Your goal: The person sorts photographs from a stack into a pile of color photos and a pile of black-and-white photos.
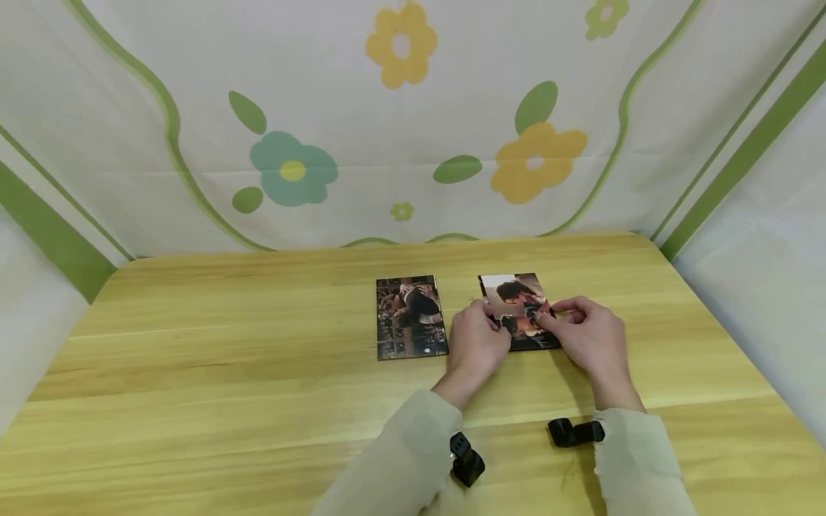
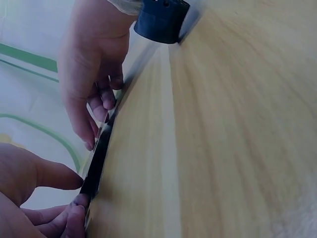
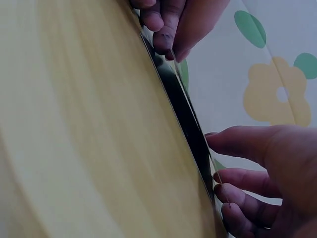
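Note:
A photo card [image 1: 510, 288] with a picture of two people lies on the wooden table, right of centre. My left hand [image 1: 476, 345] pinches its left edge near the lower corner. On the opposite side, my right hand [image 1: 592, 342] holds the right edge, thumb over the picture. Seen edge-on in the right wrist view, a thin card edge stands slightly apart from a dark surface [image 3: 185, 119] beneath; whether several cards are stacked there I cannot tell. A second photo card [image 1: 411, 322], showing a sideways picture, lies flat just left of my left hand.
The wood-grain table [image 1: 226, 373] runs to a white cloth backdrop [image 1: 387, 143] with flower prints. A black wrist device [image 1: 467, 462] hangs at the left sleeve, another black device [image 1: 574, 433] at the right sleeve.

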Available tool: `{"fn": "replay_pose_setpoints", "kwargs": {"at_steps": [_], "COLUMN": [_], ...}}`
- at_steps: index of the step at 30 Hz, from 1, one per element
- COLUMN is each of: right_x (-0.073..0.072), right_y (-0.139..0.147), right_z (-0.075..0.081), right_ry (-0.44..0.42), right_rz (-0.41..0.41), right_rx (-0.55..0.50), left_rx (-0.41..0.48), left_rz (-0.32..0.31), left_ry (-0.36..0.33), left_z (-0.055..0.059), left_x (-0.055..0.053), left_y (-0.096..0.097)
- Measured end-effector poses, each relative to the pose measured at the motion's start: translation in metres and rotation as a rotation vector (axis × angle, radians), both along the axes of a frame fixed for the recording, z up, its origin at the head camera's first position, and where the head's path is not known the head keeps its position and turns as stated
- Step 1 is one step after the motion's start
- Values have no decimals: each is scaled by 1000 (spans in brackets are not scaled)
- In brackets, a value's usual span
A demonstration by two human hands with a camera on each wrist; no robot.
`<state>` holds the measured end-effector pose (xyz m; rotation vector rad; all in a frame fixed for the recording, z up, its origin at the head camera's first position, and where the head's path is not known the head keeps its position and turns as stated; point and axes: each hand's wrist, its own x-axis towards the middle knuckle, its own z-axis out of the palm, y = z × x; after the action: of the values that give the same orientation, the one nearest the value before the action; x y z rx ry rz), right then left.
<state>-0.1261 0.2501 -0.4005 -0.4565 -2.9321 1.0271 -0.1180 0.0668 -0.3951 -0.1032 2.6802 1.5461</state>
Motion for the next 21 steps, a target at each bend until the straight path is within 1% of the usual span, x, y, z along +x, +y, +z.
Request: {"fn": "replay_pose_setpoints", "kwargs": {"at_steps": [4, 7, 14, 21], "right_x": [1, 1, 0, 0], "right_y": [1, 0, -2, -2], "right_z": [-2, -3, -4, -5], "right_ry": [13, 27, 38, 34], "right_rz": [3, 1, -11, -22], "right_rx": [21, 22, 8, -12], "left_rx": [-20, -17, 16, 8], "left_rz": [7, 18, 39, 53], "left_ry": [5, 18, 9, 55], "left_z": [0, 0, -1, -4], "left_x": [0, -1, 0, 3], "left_y": [2, 2, 3, 5]}}
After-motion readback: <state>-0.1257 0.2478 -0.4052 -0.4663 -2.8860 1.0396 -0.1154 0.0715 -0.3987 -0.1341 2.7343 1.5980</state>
